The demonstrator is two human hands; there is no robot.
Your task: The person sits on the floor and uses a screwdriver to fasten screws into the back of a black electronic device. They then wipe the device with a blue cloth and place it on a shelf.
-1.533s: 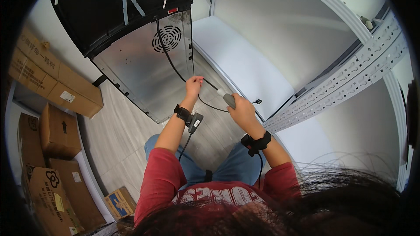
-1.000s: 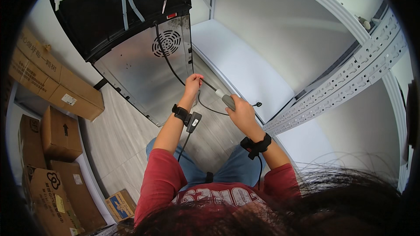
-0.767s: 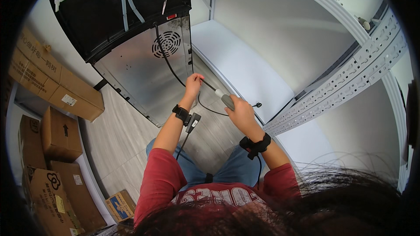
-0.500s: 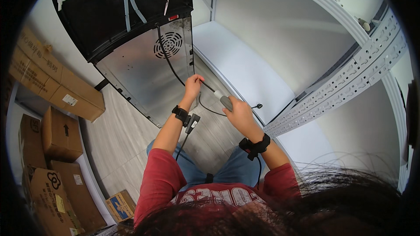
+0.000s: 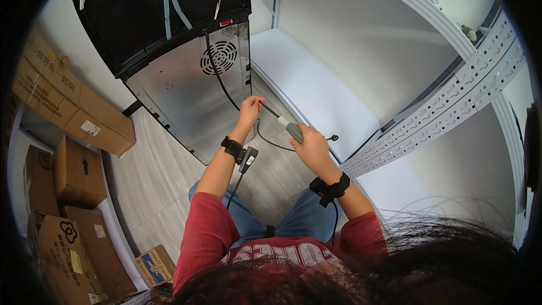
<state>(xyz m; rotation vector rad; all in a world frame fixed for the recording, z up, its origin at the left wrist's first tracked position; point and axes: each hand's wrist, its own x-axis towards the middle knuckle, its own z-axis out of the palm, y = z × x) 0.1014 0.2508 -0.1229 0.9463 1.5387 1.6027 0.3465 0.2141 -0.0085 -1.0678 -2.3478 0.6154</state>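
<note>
My right hand (image 5: 309, 142) is wrapped around the grey handle of a screwdriver (image 5: 294, 131) with a white collar and a long dark shaft. The shaft slants up and left to my left hand (image 5: 250, 110), whose fingers are pinched at its far end. Whether a small part sits between those fingertips is too fine to see. Ahead stands an appliance (image 5: 169, 93) with a bare metal panel, a round vent and a black upper section. Its black power cord (image 5: 221, 83) drops behind my left hand, loops below the screwdriver and ends in a plug (image 5: 334, 138).
A white metal shelf (image 5: 316, 79) rises on the right, with a perforated upright (image 5: 440, 104) close to my right arm. Cardboard boxes (image 5: 79, 172) line the left side. Grey hoses (image 5: 165, 0) hang on the appliance. A black cabled device (image 5: 248, 159) is strapped at my left wrist.
Both hands keep nearly the same position and grip on the screwdriver. The appliance appears very slightly further right in the view.
</note>
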